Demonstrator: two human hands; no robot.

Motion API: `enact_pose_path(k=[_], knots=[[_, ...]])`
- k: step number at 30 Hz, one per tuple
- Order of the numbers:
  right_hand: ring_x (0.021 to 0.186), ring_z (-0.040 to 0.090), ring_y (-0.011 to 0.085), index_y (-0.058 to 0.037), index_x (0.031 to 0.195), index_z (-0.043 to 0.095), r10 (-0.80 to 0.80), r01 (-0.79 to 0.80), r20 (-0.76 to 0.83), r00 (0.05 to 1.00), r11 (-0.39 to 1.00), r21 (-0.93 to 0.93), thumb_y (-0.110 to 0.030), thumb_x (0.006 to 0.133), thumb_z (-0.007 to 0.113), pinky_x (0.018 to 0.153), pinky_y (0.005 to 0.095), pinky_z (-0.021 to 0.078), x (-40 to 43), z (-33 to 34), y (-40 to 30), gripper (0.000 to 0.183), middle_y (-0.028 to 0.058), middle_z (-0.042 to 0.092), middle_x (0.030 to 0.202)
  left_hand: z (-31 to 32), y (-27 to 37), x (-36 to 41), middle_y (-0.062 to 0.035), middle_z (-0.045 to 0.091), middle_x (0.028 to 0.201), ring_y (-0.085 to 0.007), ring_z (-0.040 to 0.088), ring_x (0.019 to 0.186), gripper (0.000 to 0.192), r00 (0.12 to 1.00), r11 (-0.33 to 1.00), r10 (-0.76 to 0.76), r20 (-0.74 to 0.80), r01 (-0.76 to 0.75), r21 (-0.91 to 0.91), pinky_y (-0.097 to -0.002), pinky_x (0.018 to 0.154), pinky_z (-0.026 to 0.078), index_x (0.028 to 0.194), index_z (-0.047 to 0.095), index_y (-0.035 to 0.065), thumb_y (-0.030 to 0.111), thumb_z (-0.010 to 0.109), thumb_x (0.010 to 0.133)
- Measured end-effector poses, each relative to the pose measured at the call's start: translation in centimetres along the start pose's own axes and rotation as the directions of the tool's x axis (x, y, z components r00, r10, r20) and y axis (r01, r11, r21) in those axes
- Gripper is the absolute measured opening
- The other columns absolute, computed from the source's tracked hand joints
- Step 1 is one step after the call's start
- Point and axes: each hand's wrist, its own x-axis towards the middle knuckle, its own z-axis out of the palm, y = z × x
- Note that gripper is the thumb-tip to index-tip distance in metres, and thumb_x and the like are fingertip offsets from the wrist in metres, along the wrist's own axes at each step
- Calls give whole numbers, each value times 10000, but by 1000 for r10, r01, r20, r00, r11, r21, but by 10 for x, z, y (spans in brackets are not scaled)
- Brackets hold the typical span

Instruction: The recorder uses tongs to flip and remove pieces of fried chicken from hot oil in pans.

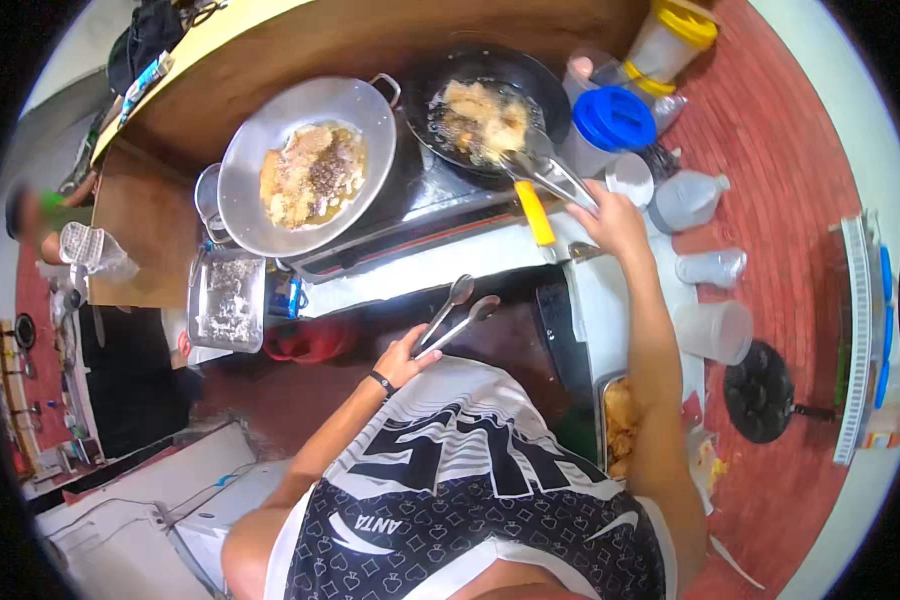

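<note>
My right hand (pixel 613 219) grips metal tongs (pixel 566 182), whose tips are at the battered food frying (pixel 487 116) in bubbling oil in a black wok (pixel 420 97). A yellow handle (pixel 534 214) juts out over that wok's near edge. My left hand (pixel 405 360) holds a second pair of metal tongs (pixel 450 319), jaws apart, in front of my body and below the stove. To the left of the black wok stands a wide silver pan (pixel 240 180) with breaded pieces (pixel 311 172) lying in oil.
A metal tray with white residue (pixel 229 300) sits at left. Right of the stove are a blue-lidded container (pixel 615 120), a plastic jug (pixel 686 201) and cups. Browned food (pixel 616 424) lies in a tray beside my right arm. Another person (pixel 52 214) is at far left.
</note>
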Motion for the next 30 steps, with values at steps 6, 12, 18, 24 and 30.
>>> enact_pose_path(k=[6, 12, 18, 24, 30], knots=[[797, 672, 366, -127, 1084, 641, -246, 328, 229, 942, 825, -461, -395, 772, 724, 705, 468, 536, 161, 61, -13, 419, 191, 683, 803, -56, -21, 9, -211, 678, 977, -312, 674, 884, 656, 982, 984, -35, -184, 2, -180, -375, 794, 500, 1325, 479, 41, 388, 711, 820], [818, 670, 362, -137, 1146, 631, -240, 477, 445, 863, 679, -559, -380, 735, 745, 714, 462, 538, 249, 72, -39, 491, 186, 684, 822, -72, -56, 20, -185, 677, 923, -286, 664, 835, 667, 967, 958, -133, -218, 69, -279, -369, 780, 500, 1338, 473, 57, 405, 708, 820], [757, 685, 361, -29, 754, 706, -283, 595, 535, 796, 523, -610, -267, 669, 730, 695, 441, 554, 321, 90, -56, 254, 183, 687, 779, -84, -51, 35, -165, 668, 873, -279, 656, 795, 686, 976, 936, -166, -144, 110, -335, -375, 755, 502, 1355, 464, 79, 439, 701, 822], [827, 684, 362, -31, 799, 708, -186, 569, 575, 797, 552, -609, -198, 762, 609, 725, 447, 552, 339, 88, -74, 197, 198, 691, 839, -93, -47, 51, -174, 681, 887, -291, 670, 801, 686, 982, 941, -166, -87, 131, -313, -380, 749, 510, 1349, 472, 77, 443, 705, 819], [815, 677, 374, -69, 858, 708, -153, 499, 530, 834, 618, -607, -222, 823, 555, 730, 469, 544, 304, 90, -60, 219, 199, 685, 835, -97, -46, 66, -202, 683, 948, -314, 677, 846, 680, 988, 950, -112, -103, 76, -304, -387, 777, 509, 1334, 479, 48, 424, 712, 818]])
